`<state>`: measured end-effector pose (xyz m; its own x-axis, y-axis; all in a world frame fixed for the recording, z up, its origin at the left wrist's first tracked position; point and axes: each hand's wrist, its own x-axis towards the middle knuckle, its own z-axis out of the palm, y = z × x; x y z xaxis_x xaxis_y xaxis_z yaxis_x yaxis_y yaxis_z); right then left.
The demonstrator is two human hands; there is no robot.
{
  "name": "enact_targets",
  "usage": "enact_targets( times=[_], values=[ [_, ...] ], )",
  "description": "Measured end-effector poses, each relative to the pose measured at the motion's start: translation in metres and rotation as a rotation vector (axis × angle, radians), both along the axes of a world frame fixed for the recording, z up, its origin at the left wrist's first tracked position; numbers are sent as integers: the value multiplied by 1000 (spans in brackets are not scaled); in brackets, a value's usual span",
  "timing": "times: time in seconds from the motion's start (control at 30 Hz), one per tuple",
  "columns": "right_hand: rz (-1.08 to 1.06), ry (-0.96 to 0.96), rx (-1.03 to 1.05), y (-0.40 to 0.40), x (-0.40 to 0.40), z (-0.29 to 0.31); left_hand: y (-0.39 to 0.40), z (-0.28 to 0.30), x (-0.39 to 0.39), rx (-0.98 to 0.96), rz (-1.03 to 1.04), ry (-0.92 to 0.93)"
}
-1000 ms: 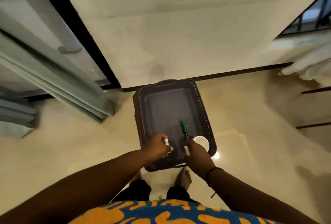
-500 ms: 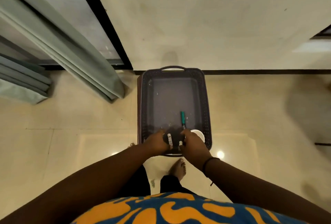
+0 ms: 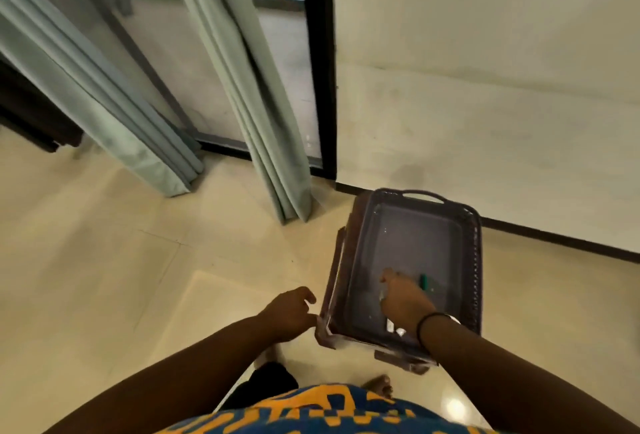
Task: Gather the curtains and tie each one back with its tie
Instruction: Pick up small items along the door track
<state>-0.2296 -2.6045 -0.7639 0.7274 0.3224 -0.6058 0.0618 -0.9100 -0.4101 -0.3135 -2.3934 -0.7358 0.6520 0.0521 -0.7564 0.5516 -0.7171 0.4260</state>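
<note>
Beside our left hand [image 3: 289,312], now off the tray [image 3: 474,260] with fingers loosely open and empty, floor shows; our right hand [image 3: 403,298] reaches inside near a green marker [image 3: 423,281], grip unclear. Curtains [image 3: 242,87], swung into view beyond the fingertips, hang untied; no tie visible

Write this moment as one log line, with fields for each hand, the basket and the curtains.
left hand: empty, beside basket | right hand: inside dark plastic basket, near green marker | pale green curtains: hanging loose, untied
</note>
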Motion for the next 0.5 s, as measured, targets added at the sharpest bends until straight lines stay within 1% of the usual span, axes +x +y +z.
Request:
enact_targets(
  times=[0.13,0.27,0.37,0.5],
  values=[
    [146,6,-91,64,4,6,65,-5,-17,-11,71,-16],
    [325,-33,-175,151,-1,13,142,-9,-29,6,47,-72],
    [400,-72,-229,234,-13,15,220,0,-42,19,25,-115],
    [587,-111,-204,368,-37,11,358,13,-88,112,131,-136]
  ],
)
